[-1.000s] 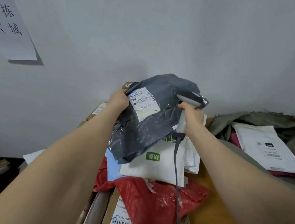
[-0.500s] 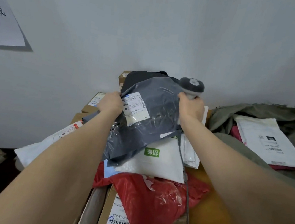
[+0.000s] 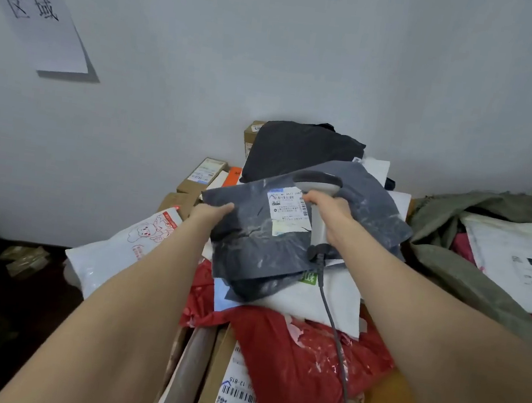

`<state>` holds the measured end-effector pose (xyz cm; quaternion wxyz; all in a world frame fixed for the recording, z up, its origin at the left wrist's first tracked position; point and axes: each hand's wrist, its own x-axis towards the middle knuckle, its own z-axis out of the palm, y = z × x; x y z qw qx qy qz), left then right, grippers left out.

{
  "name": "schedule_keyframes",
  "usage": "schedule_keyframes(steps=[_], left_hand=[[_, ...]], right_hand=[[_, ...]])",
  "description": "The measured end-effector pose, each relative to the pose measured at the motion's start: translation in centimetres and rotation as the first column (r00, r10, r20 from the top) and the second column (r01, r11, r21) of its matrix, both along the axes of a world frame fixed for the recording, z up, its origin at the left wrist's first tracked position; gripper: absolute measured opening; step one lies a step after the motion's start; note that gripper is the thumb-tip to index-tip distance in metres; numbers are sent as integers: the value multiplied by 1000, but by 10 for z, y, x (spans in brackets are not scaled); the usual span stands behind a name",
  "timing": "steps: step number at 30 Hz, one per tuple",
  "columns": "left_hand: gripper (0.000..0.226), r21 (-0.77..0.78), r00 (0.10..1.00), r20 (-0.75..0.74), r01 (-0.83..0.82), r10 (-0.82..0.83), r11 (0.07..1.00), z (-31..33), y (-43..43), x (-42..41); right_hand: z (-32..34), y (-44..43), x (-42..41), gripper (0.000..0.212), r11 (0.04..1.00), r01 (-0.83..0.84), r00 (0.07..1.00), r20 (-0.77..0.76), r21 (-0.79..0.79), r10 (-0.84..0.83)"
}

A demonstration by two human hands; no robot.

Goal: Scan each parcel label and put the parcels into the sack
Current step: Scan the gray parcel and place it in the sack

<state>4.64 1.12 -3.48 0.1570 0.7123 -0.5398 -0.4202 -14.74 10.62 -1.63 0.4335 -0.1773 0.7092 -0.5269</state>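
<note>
My left hand (image 3: 211, 212) grips the left edge of a grey plastic parcel (image 3: 252, 246), held nearly flat above the pile with its white label (image 3: 287, 207) facing up. My right hand (image 3: 331, 214) holds a grey corded barcode scanner (image 3: 319, 182) by its handle, the scanner head just above the label. The olive green sack (image 3: 457, 268) lies open at the right with a white parcel (image 3: 515, 258) and a red one inside.
Under the grey parcel lie a white parcel with a green logo (image 3: 320, 295), a red bag (image 3: 299, 356), cardboard boxes (image 3: 231, 391), a black parcel (image 3: 298, 148) and a white printed bag (image 3: 125, 247). A paper sign (image 3: 31, 1) hangs on the wall.
The grey parcel has come down from a tilted, raised position to nearly flat. The scanner has swung over it, so its head now sits just above the label.
</note>
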Motion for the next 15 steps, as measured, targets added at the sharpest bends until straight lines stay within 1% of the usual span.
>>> schedule_keyframes(steps=[1, 2, 3, 4, 6, 7, 9, 11, 12, 13, 15], left_hand=[[79, 82, 993, -121, 2, 8, 997, -8, 8, 3], [77, 140, 977, -210, -4, 33, 990, -16, 15, 4], [77, 190, 960, -270, -21, 72, 981, -23, 20, 5], [78, 206, 945, -310, -44, 108, 978, -29, 22, 5], [79, 203, 916, -359, -111, 179, 973, -32, 22, 6], [76, 223, 899, -384, -130, 209, 966, -33, 18, 8], [65, 292, 880, -424, -92, 215, 952, -24, 15, 11], [65, 320, 892, -421, -22, 162, 947, -19, 14, 14], [64, 299, 900, -412, -17, 146, 954, -19, 12, 14], [60, 265, 899, -412, -35, 146, 964, -18, 11, 13], [51, 181, 878, -443, -109, 180, 977, -16, 11, 11]], right_hand=[[0, 0, 0, 42, 1000, 3, 1000, 11, 1, -3], [-2, -1, -1, 42, 1000, 8, 1000, 23, 0, -8], [-4, 0, -2, 45, 1000, 12, 1000, 28, 2, -12], [-5, 0, -1, 48, 1000, 6, 1000, 23, 6, -6], [-5, 1, 0, 53, 1000, 6, 1000, 18, 6, -6], [-5, 2, 0, 56, 1000, 2, 1000, 19, 3, -2], [-3, 4, 1, 61, 1000, 2, 1000, 20, -2, -2], [1, 6, 1, 52, 1000, 4, 1000, 8, -3, -4], [2, 6, 1, 50, 1000, 3, 1000, 7, -5, -3], [5, 7, 1, 51, 1000, 1, 1000, 8, -9, -1], [10, 8, 3, 63, 1000, -14, 1000, 2, -17, 14]])
